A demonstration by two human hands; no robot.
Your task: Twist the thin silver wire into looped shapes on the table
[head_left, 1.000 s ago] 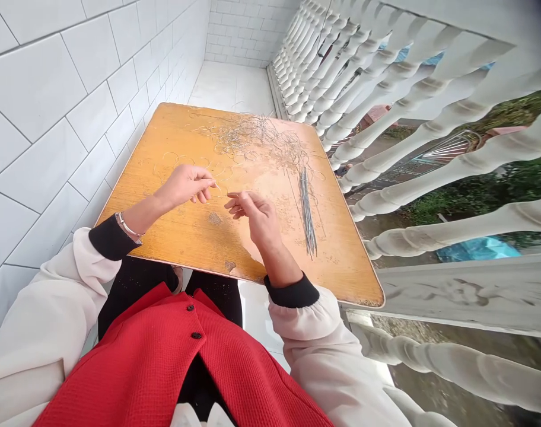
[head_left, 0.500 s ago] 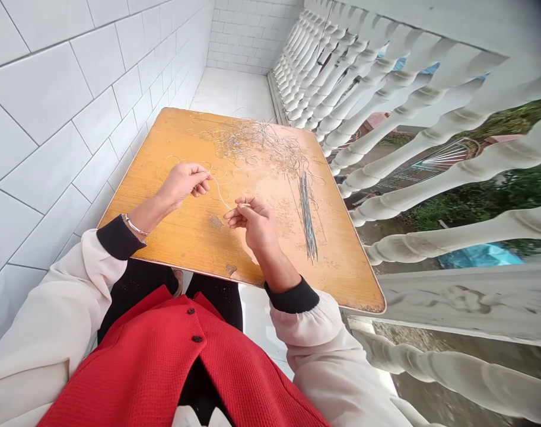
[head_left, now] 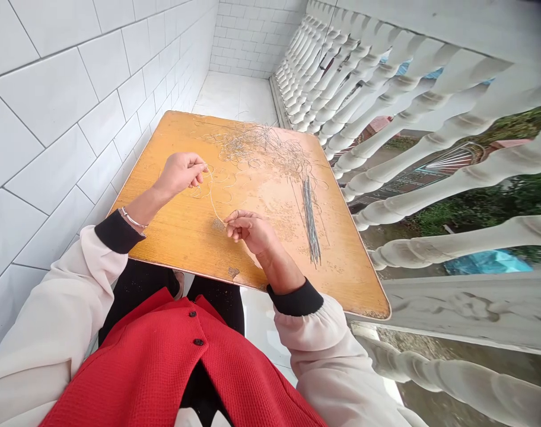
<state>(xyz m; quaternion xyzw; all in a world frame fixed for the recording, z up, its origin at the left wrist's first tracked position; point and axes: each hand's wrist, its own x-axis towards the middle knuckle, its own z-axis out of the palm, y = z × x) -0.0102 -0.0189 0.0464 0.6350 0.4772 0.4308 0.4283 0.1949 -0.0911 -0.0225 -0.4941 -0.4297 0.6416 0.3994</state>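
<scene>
Wire (head_left: pixel 211 198) apparently pinched in left fingers (head_left: pixel 198 168)

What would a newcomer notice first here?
A tangled heap of silvery wire sits at the far end of the orange wooden tabletop, with a straight wire bundle on the right. A thin wire strand runs from the left hand toward the right hand, above a red vest.

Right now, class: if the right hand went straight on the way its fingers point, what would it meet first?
Probably the thin wire running down from the left hand. The right hand's fingertips sit beside its lower end, above the wooden tabletop, though depth is hard to judge here.
</scene>
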